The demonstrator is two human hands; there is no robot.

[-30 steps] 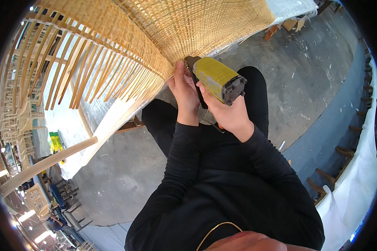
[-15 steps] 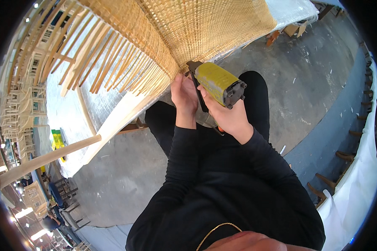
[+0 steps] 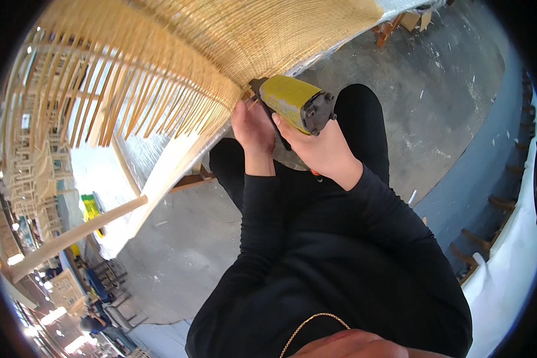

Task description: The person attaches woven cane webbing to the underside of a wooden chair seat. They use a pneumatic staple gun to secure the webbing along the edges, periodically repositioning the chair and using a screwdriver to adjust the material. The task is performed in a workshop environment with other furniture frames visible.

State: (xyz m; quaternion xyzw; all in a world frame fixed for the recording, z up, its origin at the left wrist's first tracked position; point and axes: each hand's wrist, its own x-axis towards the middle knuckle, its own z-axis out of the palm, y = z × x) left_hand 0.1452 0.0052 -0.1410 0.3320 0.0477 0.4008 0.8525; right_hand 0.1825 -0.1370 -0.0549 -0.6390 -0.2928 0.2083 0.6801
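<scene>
A grey concrete floor (image 3: 179, 250) spreads beneath a person seen from above. Across the top of the frame, a large woven cane panel (image 3: 292, 36) bends into a crease that runs down to the upper centre; loose cane strands (image 3: 204, 108) fringe its left part, hanging free, apparently because the weave ends there. A pale wooden pole (image 3: 86, 235) slants through the lower left, perhaps a leg of the frame carrying the cane.

The yellow and dark grey pneumatic stapler, as it looks to be, (image 3: 292, 104) is at upper centre. Its narrow nose points up and left at the foot of the crease, probably tilted so that it fits into the corner. The right hand (image 3: 322, 146) is wrapped around the stapler's handle below the yellow body, grasping it firmly, likely to bear its weight and steer it. The left hand (image 3: 253, 128), just left, has its fingertips raised to the cane's lower edge near the nose, perhaps steadying it; whether they pinch the cane, I cannot tell.
</scene>
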